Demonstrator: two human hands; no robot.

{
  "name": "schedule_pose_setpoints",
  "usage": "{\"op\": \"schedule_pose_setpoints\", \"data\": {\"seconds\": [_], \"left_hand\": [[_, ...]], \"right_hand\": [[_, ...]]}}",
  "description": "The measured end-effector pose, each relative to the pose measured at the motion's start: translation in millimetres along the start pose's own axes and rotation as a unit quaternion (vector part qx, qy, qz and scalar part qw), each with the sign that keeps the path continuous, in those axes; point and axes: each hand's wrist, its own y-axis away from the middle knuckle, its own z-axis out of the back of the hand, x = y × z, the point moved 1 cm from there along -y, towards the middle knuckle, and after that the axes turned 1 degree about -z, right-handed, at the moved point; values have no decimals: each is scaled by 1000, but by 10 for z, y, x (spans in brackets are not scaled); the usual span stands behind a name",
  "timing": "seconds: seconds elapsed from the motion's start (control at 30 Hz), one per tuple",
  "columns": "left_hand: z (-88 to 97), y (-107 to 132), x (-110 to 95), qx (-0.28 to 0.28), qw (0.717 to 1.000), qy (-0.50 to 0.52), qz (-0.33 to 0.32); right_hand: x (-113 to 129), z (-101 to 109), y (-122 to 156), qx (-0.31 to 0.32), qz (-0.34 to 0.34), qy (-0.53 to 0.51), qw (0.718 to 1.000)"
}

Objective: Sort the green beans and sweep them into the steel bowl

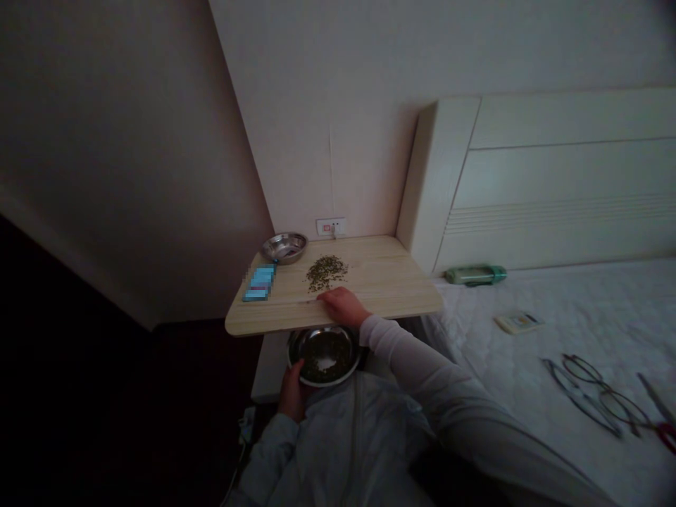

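Note:
With its thumb over the rim, my left hand grips a stainless steel bowl just below the front edge of the small wooden table. Dark green dried bits line the inside of that bowl. Resting on the tabletop near its front edge, my right hand has its fingers drawn together; whatever they hold, if anything, is too faint to make out. A loose pile of small dried green bits lies just beyond those fingers.
A second steel bowl and a lit phone are on the table's left side. The bed at right carries a green bottle, a small pale packet, eyeglasses and red-handled scissors. A wall socket is behind the table.

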Motion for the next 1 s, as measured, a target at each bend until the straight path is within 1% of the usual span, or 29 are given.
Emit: {"op": "schedule_pose_setpoints", "data": {"seconds": [0.2, 0.43, 0.53, 0.63, 0.73, 0.87, 0.93, 1.0], "left_hand": [[11, -8, 7, -5, 1000, 3, 1], [-11, 29, -38, -4, 999, 7, -32], [-23, 46, -52, -2, 999, 7, -45], [-15, 24, -30, 7, 999, 11, -31], [0, -6, -3, 1, 1000, 13, -12], [19, -24, 25, -2, 1000, 18, 0], [41, -43, 46, 6, 1000, 20, -2], [78, -80, 74, 9, 1000, 11, -8]], "right_hand": [[32, 43, 21, 11, -11, -2, 1000], [23, 59, 30, -1, -38, -28, 999], [11, 43, 36, -15, -50, -52, 997], [-5, 27, 32, -30, -66, -103, 992], [-44, 11, 12, -54, -121, -192, 972], [-98, -24, -16, -88, -196, -309, 927], [-107, -41, -23, -89, -213, -335, 914], [-102, -52, -29, -83, -220, -334, 913]]}}
